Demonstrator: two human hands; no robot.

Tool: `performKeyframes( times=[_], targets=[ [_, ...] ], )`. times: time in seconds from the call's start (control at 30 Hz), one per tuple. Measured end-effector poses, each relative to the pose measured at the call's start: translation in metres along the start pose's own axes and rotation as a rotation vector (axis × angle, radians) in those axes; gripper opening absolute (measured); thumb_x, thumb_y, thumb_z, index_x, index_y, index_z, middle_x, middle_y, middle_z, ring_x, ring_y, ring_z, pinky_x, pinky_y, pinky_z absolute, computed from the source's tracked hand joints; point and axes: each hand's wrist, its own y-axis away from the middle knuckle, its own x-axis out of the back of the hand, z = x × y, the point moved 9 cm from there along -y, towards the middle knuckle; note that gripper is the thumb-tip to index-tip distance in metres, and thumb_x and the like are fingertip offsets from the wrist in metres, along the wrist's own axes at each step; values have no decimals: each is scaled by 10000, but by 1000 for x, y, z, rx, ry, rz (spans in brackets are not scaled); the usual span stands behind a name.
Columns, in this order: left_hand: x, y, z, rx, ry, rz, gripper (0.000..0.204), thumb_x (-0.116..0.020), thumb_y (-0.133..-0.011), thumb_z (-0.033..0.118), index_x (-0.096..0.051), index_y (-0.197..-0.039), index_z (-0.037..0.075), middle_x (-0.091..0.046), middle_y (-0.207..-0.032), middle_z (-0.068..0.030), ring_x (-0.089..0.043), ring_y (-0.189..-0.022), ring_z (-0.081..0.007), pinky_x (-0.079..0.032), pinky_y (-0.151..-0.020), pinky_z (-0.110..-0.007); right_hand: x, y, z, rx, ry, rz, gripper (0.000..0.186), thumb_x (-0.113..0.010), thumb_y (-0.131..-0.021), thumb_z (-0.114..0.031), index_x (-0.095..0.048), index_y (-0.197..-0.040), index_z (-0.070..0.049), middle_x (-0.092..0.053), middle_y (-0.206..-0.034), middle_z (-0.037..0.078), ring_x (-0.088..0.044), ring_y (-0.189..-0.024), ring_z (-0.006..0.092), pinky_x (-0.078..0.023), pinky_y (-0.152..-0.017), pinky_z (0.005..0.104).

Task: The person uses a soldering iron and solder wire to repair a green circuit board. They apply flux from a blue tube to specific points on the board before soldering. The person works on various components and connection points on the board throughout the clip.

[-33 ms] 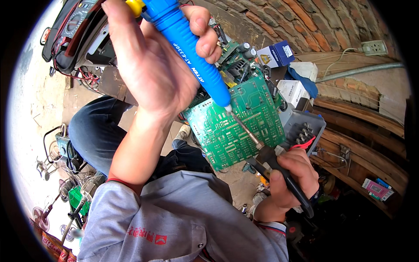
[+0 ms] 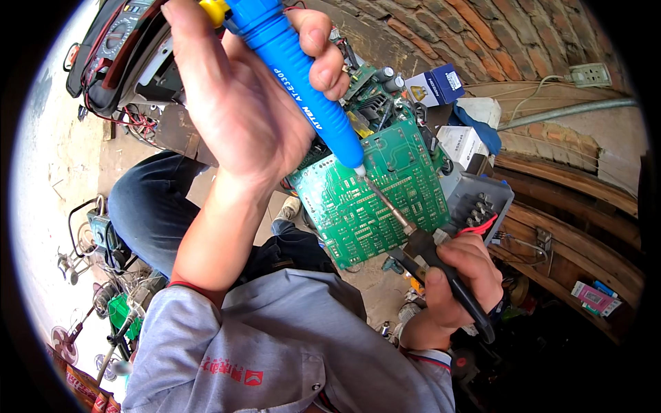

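Note:
My left hand (image 2: 241, 117) is wrapped round a blue solder sucker (image 2: 310, 96) with a yellow plunger end, its pale nozzle pointing down at a green circuit board (image 2: 372, 206). From the other side, my right hand (image 2: 465, 282) grips the black handle of a soldering iron (image 2: 447, 279). The iron's thin metal shaft slants up across the board, and its tip meets the nozzle, or lies very close to it, near the board's upper middle. Rows of solder joints cover the board's visible face. Whether the tips touch the board cannot be made out.
Behind the board sit more electronics with capacitors (image 2: 389, 79). A blue-and-white box (image 2: 435, 86) and a white box (image 2: 463, 146) stand right of them. A grey bin (image 2: 501, 199) holds metal parts. A multimeter (image 2: 120, 34) lies far left; a brick wall (image 2: 509, 41) rises behind.

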Motion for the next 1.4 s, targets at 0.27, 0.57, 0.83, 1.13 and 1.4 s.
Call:
performKeyframes(
  times=[0.27, 0.57, 0.83, 1.13, 1.4],
  targets=[
    [-7, 3, -1, 5, -58, -104, 918, -315, -872, 752, -343, -1392, -5, -439, -863, -61, -421, -695, -179, -367, -644, -319, -1, 0, 0, 8, -4, -6, 231, -737, -746, -208, -657, -815, -3, -643, -650, 99, -609, -565, 235, -458, -579, 323],
    [-9, 8, 4, -75, -74, -3, 891, -207, -874, 774, -452, -1325, 45, -523, -709, -89, -522, -550, -205, -447, -539, -333, -1, 1, -1, 25, -18, -4, 224, -736, -751, -195, -657, -829, 0, -646, -655, 107, -623, -567, 239, -467, -575, 323],
    [-21, 5, 11, -31, -117, -203, 975, -365, -845, 770, -229, -1444, 13, -448, -862, -53, -428, -703, -161, -371, -665, -304, 0, -1, 1, 10, -33, -3, 241, -734, -768, -214, -654, -837, 4, -646, -655, 112, -622, -562, 236, -466, -568, 318],
    [-13, 7, 9, -130, -60, 4, 885, -179, -901, 742, -414, -1358, 23, -529, -713, -99, -531, -542, -200, -458, -528, -332, -1, 0, 1, 0, -26, 4, 249, -733, -770, -226, -654, -829, 3, -643, -648, 110, -613, -549, 231, -458, -561, 315],
    [-12, 6, 8, -147, -86, 1, 885, -184, -898, 744, -411, -1355, 21, -522, -681, -94, -529, -519, -198, -464, -509, -338, -1, -2, 2, -4, -30, -3, 247, -730, -773, -226, -652, -828, 2, -643, -651, 109, -613, -549, 231, -458, -562, 319]
  ],
)
